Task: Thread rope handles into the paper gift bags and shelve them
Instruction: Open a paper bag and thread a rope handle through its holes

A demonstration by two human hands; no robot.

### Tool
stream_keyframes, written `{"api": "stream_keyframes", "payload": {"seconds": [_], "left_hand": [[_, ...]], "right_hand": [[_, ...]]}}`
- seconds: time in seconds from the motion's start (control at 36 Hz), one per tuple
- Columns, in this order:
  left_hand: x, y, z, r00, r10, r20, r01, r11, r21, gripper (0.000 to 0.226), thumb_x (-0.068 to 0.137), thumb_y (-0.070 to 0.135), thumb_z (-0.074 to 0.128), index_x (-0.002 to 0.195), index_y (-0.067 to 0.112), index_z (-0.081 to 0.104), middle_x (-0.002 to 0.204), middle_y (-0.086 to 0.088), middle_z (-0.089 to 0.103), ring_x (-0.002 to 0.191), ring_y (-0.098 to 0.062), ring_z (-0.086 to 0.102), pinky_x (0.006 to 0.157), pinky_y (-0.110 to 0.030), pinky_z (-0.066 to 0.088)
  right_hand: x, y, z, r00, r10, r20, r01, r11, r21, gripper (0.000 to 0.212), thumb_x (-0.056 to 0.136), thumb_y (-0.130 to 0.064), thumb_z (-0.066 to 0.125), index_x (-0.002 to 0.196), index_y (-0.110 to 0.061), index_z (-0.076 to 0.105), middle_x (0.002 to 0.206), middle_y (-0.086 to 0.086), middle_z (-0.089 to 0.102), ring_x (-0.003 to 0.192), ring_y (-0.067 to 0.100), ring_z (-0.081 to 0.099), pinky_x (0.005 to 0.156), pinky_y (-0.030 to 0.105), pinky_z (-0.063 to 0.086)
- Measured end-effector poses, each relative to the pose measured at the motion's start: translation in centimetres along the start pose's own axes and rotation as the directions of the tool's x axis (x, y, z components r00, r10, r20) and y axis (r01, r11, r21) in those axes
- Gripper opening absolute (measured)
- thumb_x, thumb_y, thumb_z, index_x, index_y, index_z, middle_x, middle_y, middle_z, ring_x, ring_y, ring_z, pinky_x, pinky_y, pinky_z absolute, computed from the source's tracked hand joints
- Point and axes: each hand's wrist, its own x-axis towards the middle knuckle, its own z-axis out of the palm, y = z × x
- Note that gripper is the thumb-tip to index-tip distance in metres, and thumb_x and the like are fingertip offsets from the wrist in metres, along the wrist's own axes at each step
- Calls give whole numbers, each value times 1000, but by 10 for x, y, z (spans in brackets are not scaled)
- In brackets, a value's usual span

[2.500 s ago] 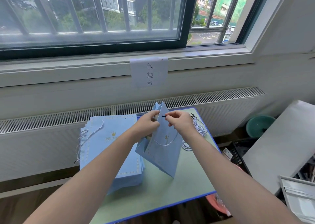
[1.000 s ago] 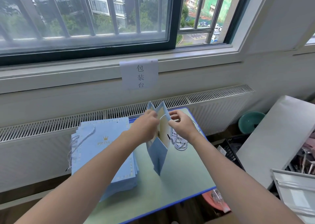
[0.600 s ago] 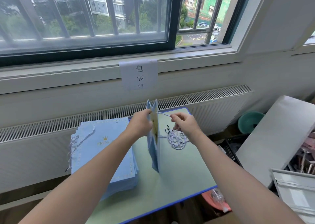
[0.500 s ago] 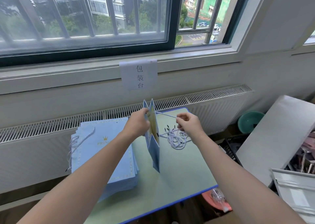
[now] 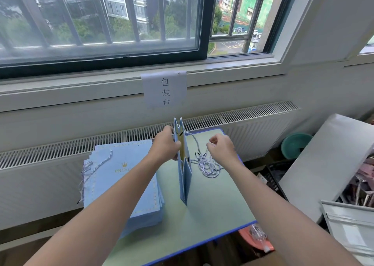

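While the view looks down over two bare forearms at a small green table [image 5: 212,209] under a barred window, the scene reads from left to right like this: a flat stack of pale blue paper gift bags [image 5: 121,176] lies on the table's left part, a twisted white rope handle [image 5: 95,164] trailing off its top bag. Next, the left hand [image 5: 166,146] has its fingers curled on the upper edge of one gift bag [image 5: 185,176], which stands upright on its bottom edge near the table's middle, seen edge-on with its mouth slightly parted. A rope [image 5: 195,142] runs from a hole near the bag's top, out to the right and down toward a loose pile of ropes [image 5: 206,165] with dark tips lying just beside the bag. The right hand [image 5: 219,146] is raised above that pile with fingers curled; it seems to pinch the rope, though the strand at the fingertips is too thin to be sure. The step looks like pulling the handle through its hole. To do it well, the left hand should brace the paper close to the hole, and the right should draw gently, so the paper does not tear and the strand does not drag the pile along.
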Motion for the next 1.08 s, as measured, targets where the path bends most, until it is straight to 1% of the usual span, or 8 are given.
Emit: {"api": "stream_keyframes", "payload": {"seconds": [0.17,0.28,0.39,0.5,0.67,0.81,0.97,1.08], "left_hand": [[-1,1,10,1000,-16,11,17,994,-111,25,96,17,57,116,6,47,98,-14,64,63,-24,71,67,-40,61],[-3,-3,11,998,16,53,-9,992,-122,14,100,20,50,103,7,54,90,-7,64,67,-16,69,60,-34,60],[-7,-18,9,965,91,245,-57,988,-142,18,100,25,51,101,11,63,94,-3,71,76,-13,68,56,-30,54],[-9,-29,12,919,260,297,-289,956,56,11,95,24,62,86,20,68,77,12,67,67,2,58,65,-16,44],[-2,-47,19,910,175,377,-378,725,576,16,98,22,54,100,14,68,101,-3,62,97,-22,55,81,-36,49],[-1,-49,22,896,135,422,-421,559,714,24,102,23,46,113,14,66,114,-4,58,110,-23,50,81,-34,45],[6,-41,22,926,221,306,-366,722,587,27,100,22,48,120,15,65,129,0,56,116,-21,54,93,-36,47],[0,-25,20,937,333,105,-349,894,280,32,101,23,49,130,17,59,132,2,56,121,-16,53,100,-32,43]], "right_hand": [[-15,-41,-2,974,-125,189,105,988,113,27,88,-47,62,92,-20,61,88,-3,66,79,15,61,66,29,46],[-14,-41,-2,979,-132,156,120,989,83,18,89,-30,60,81,-15,60,77,-3,62,69,16,56,70,32,50],[-11,-36,-5,984,-163,68,162,987,13,31,90,-19,54,60,-19,45,60,-6,47,56,11,40,53,27,33],[-9,-33,-9,983,-182,16,182,982,-52,41,90,-13,52,54,-16,33,54,-3,35,54,14,30,57,33,27],[-2,-25,-16,976,-217,2,216,971,-102,43,90,-9,48,53,-13,26,53,2,29,54,18,25,56,34,22],[0,-21,-20,981,-193,-12,191,977,-97,43,90,-8,47,53,-13,26,53,2,28,51,15,23,52,34,18],[-3,-27,-23,984,-177,-22,175,982,-73,41,89,-8,49,53,-13,28,51,3,29,49,16,24,51,34,22],[-3,-33,-29,996,-85,-37,87,995,58,31,85,-6,50,56,-10,39,51,2,39,38,13,39,39,18,28]]}}
